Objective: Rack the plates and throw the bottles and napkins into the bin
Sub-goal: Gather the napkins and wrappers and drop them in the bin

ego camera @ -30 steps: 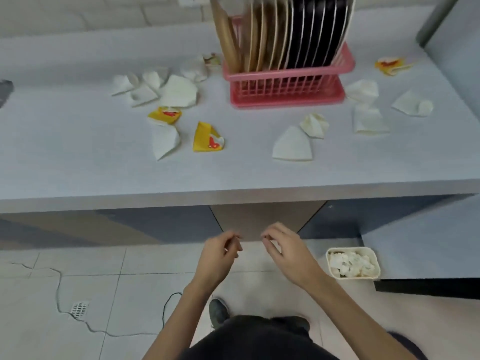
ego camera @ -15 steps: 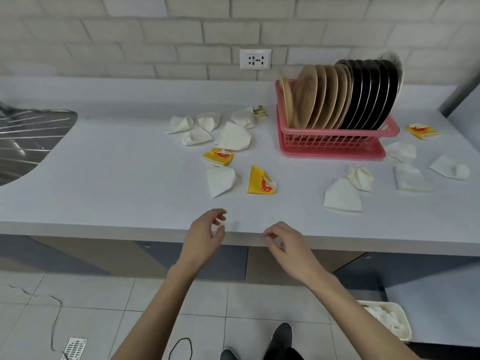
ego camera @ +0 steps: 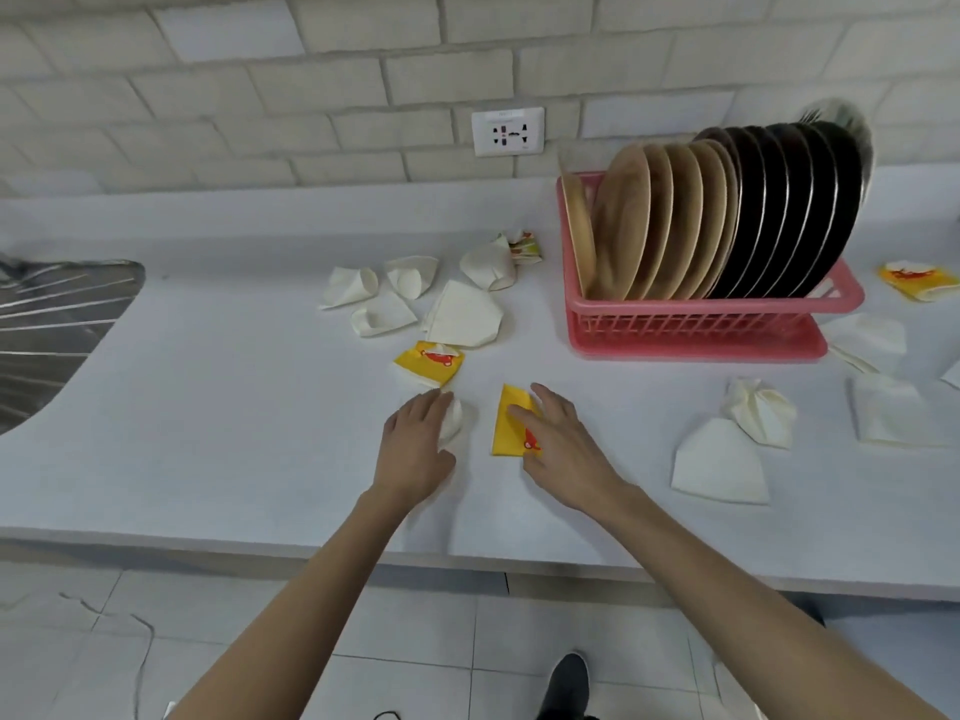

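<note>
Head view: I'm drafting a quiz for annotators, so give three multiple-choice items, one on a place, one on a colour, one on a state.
1. Where does the pink rack stand? A in the sink; B on the counter, right of the wall socket; C on the floor.
2. What colour is the napkin under the right hand? A blue; B green; C yellow.
3. How are the plates? A on edge in the rack; B stacked flat; C scattered.
B: it sits on the counter. C: yellow shows beside that hand. A: upright row.
</note>
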Demonstrator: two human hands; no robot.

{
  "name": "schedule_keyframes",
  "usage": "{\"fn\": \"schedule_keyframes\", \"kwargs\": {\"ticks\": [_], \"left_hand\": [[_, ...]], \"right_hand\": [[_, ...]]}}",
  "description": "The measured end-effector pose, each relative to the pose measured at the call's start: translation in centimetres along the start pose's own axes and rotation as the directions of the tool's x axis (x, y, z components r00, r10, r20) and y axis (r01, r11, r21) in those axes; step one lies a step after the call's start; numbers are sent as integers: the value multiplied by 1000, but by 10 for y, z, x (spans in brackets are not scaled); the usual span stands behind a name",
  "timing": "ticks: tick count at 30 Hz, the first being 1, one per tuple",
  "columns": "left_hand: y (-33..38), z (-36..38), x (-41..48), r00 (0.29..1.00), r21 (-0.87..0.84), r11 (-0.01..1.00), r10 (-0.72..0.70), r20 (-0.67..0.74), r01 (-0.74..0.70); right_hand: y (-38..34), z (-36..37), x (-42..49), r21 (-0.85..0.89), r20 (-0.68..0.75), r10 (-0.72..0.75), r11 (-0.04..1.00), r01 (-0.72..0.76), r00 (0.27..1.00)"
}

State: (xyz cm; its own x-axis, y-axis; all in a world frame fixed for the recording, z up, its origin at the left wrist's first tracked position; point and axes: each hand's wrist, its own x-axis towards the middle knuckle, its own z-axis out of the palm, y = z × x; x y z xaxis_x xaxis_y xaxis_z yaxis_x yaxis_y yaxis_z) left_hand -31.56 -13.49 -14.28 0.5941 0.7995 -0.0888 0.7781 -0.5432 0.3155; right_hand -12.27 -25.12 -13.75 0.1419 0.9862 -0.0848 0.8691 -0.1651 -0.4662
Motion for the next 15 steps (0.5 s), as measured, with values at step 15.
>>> {"fn": "schedule_keyframes", "kwargs": {"ticks": [15], "left_hand": [[-6, -33, 15, 987, -198, 977, 54, -148, -84]], "right_hand": [[31, 0, 18, -8, -171, -79, 997, 79, 982]]}}
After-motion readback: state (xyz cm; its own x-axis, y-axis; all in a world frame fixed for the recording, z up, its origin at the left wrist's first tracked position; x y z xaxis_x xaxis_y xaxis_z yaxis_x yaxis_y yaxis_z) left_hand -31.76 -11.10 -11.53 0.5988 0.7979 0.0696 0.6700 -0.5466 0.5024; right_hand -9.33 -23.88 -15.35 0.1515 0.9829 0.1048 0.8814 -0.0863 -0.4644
